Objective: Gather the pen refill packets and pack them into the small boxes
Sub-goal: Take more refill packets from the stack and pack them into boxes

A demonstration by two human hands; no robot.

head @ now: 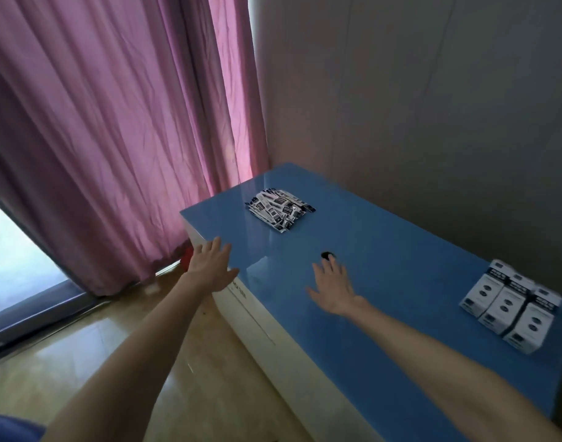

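Packets (279,209) of pen refills lie in a loose black-and-white heap on the blue tabletop (400,266), toward its far left corner, near the pink curtain (107,138) and the grey wall (432,106). From where I watch, both hands are stretched forward and neither has hold of anything. My left hand (211,266) hovers at the table's near left edge, fingers straight and spread, palm down, with part of it over the floor (129,346) rather than the top. My right hand (333,288) is over the blue surface, fingers extended and slightly fanned, palm down; I cannot tell whether it touches the table or floats just above it. Just beyond its fingertips sits a small black round thing (328,255), which I cannot identify.

The heap of packets lies farther out than both hands, well apart from each, roughly between their lines of reach and a bit closer to the left one's side. The small boxes (509,311) stand in a tight white cluster at the right end of the table, touching one another, well apart from the right hand and far from the packets. Their printed faces carry dark labels too blurred to read. The table's white side panel (273,346) drops to the glossy floor below my left forearm.
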